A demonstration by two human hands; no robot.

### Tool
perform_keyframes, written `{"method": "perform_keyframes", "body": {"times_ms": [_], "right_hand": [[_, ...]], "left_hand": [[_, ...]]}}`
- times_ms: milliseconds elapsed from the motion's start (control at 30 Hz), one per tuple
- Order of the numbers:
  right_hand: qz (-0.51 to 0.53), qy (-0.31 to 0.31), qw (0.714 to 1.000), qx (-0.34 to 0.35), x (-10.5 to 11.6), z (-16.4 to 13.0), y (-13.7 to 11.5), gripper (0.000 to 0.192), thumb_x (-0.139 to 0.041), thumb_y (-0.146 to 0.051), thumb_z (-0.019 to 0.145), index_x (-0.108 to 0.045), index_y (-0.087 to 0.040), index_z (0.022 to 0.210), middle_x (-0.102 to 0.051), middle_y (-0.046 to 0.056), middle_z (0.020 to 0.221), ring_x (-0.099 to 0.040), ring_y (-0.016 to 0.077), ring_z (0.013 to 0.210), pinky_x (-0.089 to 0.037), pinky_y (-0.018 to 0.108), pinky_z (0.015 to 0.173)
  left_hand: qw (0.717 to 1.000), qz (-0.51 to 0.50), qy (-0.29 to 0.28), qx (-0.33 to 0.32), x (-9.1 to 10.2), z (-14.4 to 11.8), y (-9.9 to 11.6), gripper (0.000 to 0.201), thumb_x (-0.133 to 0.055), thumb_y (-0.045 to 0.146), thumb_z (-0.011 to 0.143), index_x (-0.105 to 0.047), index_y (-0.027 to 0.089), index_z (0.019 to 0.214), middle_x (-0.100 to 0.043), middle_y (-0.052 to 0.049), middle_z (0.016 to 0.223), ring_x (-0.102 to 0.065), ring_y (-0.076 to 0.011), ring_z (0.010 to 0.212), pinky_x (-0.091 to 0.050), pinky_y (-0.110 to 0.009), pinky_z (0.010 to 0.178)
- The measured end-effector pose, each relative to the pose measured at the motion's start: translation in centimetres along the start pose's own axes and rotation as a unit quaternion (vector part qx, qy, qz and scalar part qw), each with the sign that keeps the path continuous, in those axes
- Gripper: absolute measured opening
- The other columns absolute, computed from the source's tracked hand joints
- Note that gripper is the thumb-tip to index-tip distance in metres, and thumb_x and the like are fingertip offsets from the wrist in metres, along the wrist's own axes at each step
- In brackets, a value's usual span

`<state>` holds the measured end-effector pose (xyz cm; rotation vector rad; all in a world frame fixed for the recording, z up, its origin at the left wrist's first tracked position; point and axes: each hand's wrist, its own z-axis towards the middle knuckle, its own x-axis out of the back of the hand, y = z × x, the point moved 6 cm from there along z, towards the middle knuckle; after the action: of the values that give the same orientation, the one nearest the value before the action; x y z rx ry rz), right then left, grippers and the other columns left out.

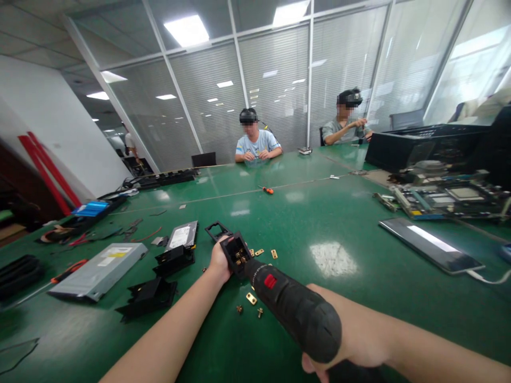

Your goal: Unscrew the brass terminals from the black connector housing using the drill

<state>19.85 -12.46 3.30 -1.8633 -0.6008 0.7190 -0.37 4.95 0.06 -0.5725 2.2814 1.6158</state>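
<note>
While the left hand (219,261) pinches the black socket block (236,254) at lower centre of the frame, the right hand (351,340) is closed round the power screwdriver (293,308), whose long axis runs from lower right up-left into the block's open face. Brass terminals (251,298) lie loose just beside. Green worktop (339,223) to the right is open; black housings (174,259) crowd the left
</note>
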Motion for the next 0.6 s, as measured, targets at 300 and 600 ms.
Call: {"method": "perform_keyframes", "body": {"times_ms": [300, 600], "right_hand": [[-0.059, -0.019, 0.996, 0.057, 0.5, -0.2, -1.5, 0.045, -0.098, -0.026, 0.05, -0.059, -0.017, 0.072, -0.062, -0.006, 0.065, -0.049, 0.0053, 0.055, -0.037, 0.016, 0.049], [-0.071, -0.012, 0.992, 0.102, 0.8, -0.3, -1.5, 0.048, -0.099, -0.024, 0.046, -0.066, -0.018, 0.08, -0.057, -0.007, 0.067, -0.046, 0.0077, 0.061, -0.034, 0.019, 0.054]], "left_hand": [[0.999, -0.023, -0.004, 0.022, 0.2, 0.1, -0.4, 0.025, -0.052, 0.034, 0.089, -0.069, 0.018, 0.081, -0.071, -0.01, 0.067, -0.071, -0.0277, 0.057, -0.061, -0.041, 0.055], [1.0, -0.011, -0.018, 0.001, -0.1, 0.1, -0.3, 0.027, -0.05, 0.031, 0.09, -0.067, 0.017, 0.076, -0.069, -0.01, 0.066, -0.068, -0.0255, 0.055, -0.06, -0.04, 0.055]]}}
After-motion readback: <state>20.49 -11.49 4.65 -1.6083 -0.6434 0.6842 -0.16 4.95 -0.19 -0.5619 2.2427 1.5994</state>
